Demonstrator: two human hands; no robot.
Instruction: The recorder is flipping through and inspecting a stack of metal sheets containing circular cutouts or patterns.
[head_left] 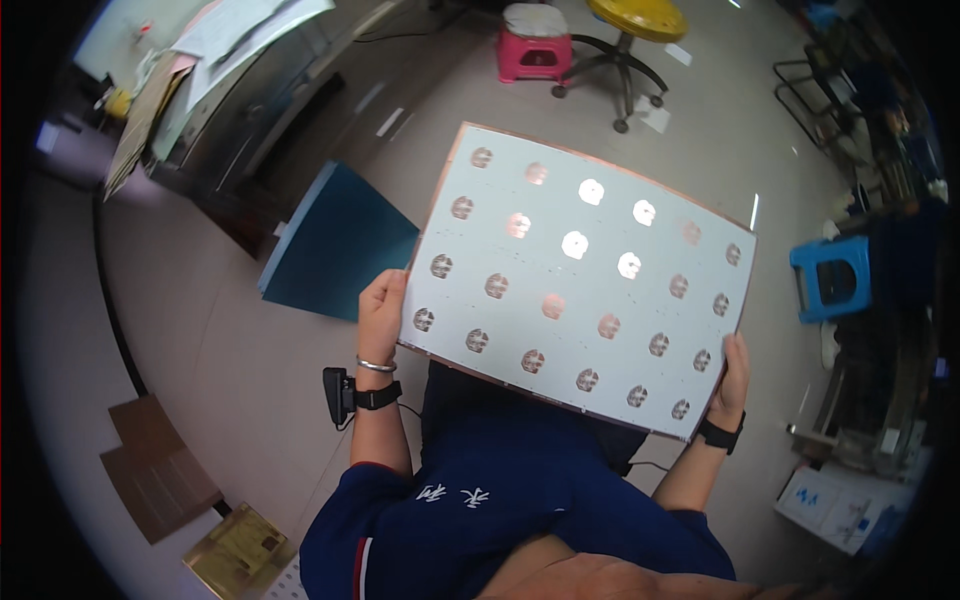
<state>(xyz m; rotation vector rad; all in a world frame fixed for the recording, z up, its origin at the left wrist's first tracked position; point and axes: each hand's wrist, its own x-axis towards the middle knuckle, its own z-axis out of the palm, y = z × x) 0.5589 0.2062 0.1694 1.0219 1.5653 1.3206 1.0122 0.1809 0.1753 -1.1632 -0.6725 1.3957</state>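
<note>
Both my hands hold up a large, pale flat panel (585,285) with a copper-coloured edge. Rows of small round copper patterns cover its face, and a few near the top shine white with glare. My left hand (382,308) grips the left edge, fingers closed, some of them hidden behind the panel. At the lower right edge, my right hand (732,382) is closed on the panel, its fingers partly out of sight. The panel is tilted, its right side lower than its left. A dark teal board or box (335,245) stands on the floor beyond my left hand.
A pink stool (534,45) and a yellow wheeled stool (640,18) stand ahead. To the right is a blue stool (832,280). A bench with papers (235,45) is at the upper left. Brown cardboard (160,468) and a gold-coloured sheet (237,552) are at the lower left.
</note>
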